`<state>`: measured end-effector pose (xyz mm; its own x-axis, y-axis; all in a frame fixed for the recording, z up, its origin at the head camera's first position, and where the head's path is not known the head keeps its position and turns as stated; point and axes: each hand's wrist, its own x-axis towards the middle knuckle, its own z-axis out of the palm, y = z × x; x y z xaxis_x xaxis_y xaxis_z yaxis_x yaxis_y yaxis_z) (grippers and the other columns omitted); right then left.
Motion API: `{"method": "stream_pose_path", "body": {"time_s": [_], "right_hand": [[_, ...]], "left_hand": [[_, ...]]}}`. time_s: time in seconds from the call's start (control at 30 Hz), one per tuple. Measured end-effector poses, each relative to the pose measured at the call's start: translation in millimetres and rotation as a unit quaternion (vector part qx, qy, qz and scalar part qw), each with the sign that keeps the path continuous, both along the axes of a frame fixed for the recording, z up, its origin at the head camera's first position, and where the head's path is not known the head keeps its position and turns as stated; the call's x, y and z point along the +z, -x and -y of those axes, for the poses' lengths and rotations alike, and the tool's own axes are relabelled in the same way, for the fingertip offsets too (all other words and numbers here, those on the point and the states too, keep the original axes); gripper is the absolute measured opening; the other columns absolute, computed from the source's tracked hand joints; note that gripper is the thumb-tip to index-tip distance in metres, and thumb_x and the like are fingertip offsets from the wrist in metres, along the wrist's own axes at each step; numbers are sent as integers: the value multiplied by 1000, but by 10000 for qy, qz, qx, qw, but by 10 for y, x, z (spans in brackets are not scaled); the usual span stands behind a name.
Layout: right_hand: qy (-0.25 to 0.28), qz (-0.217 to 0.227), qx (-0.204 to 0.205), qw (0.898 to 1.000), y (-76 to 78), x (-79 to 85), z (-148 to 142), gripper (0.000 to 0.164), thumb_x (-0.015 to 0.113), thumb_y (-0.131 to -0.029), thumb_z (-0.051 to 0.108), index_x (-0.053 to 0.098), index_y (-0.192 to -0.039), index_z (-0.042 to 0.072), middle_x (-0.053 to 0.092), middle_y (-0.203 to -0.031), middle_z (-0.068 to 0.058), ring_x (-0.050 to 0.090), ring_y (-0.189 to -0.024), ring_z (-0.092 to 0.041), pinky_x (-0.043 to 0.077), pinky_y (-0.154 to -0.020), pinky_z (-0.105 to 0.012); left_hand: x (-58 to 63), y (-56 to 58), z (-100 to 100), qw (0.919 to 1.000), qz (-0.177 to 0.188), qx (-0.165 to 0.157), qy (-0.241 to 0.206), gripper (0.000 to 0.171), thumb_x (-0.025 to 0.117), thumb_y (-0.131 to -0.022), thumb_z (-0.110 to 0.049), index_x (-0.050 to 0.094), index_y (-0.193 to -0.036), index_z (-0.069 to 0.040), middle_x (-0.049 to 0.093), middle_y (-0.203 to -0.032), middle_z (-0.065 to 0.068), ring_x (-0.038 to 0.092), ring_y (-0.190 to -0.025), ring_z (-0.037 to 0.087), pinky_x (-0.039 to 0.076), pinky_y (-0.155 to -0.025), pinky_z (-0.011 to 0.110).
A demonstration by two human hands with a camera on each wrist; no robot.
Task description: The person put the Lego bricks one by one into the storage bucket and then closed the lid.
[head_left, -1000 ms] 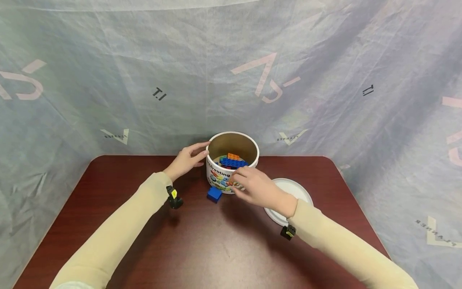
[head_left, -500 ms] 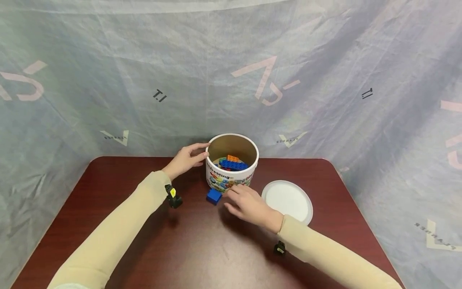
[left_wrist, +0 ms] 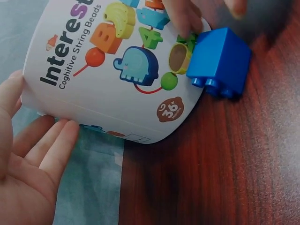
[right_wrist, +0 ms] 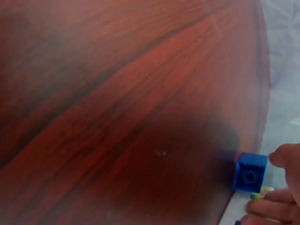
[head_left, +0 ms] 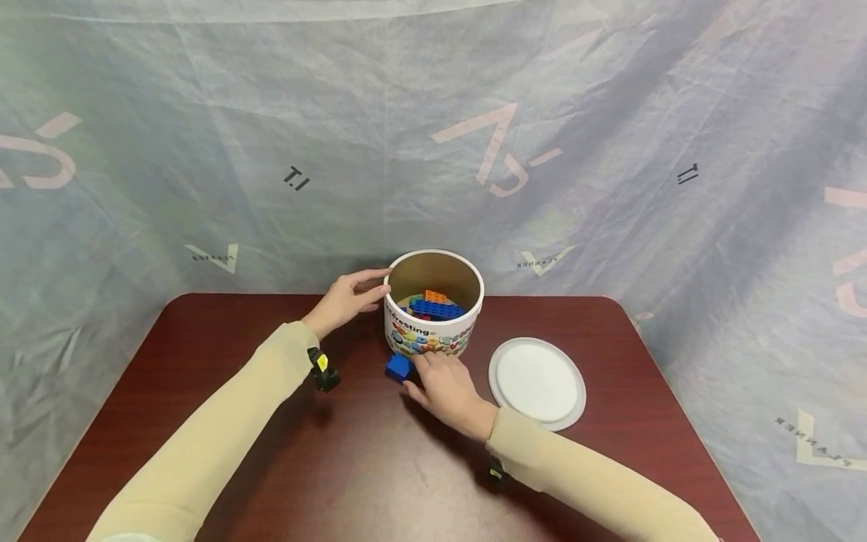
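Observation:
A blue toy brick (head_left: pixel 399 366) lies on its side at the foot of a white printed bucket (head_left: pixel 433 329). My left hand (head_left: pixel 341 303) rests against the bucket's left side, fingertips and thumb at the rim; the left wrist view shows its fingers (left_wrist: pixel 58 145) extended along the wall. Beside the brick, my right hand (head_left: pixel 445 388) has its thumb and fingers apart. In the right wrist view, the thumb (right_wrist: pixel 283 154) comes close to one end of the brick (right_wrist: pixel 251 173), whose hollow underside shows. Inside the bucket are a long blue brick (head_left: pixel 439 309) and an orange brick (head_left: pixel 435 296).
A round white lid (head_left: pixel 539 382) lies on the dark red wooden table (head_left: pixel 379 467), right of the bucket. Grey printed cloth (head_left: pixel 325 135) hangs behind the table and along both sides.
My right hand has moved down and left from in front of the bucket to the blue brick, uncovering the lid. The left hand stays at the bucket.

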<state>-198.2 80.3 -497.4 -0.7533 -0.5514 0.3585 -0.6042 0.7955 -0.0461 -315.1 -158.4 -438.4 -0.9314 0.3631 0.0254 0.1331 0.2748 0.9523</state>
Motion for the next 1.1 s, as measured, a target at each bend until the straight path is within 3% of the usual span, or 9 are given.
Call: {"method": "stream_pose_path", "body": {"time_s": [0.27,0.53,0.83,1.1], "right_hand": [[-415,-844,-432,9946,24,-86,163,42,80,-91,45,66,-98,6,71,-85,-7,68,-77,-24,55,-64,-37],[-205,-377,-614,9972,10,-63,219,40,79,-92,43,63,-93,7,69,-79,-6,68,-68,-22,56,-51,-38],[-239,-206,-640,9974,20,-92,162,36,78,-92,41,63,-96,8,68,-81,-5,68,-69,-23,55,-50,-38],[51,950,-709,9929,-6,82,70,32,80,-92,38,63,-95,11,67,-84,-4,69,-72,-25,54,-52,-43]], "left_hand": [[34,9,-39,10000,-89,-6,-26,56,66,-104,-31,52,-155,-13,52,-154,17,59,-134,34,57,-99,46],[-28,13,-11,9999,-17,-15,-97,56,67,-104,-31,53,-155,-13,52,-154,18,59,-133,35,56,-99,47],[-23,-12,-16,10000,-23,-31,-66,57,66,-104,-33,51,-156,-13,51,-155,18,58,-134,35,56,-100,47],[-15,-29,-9,10000,-31,-40,-54,58,65,-105,-32,49,-157,-12,50,-156,18,57,-135,36,56,-99,47]]}}
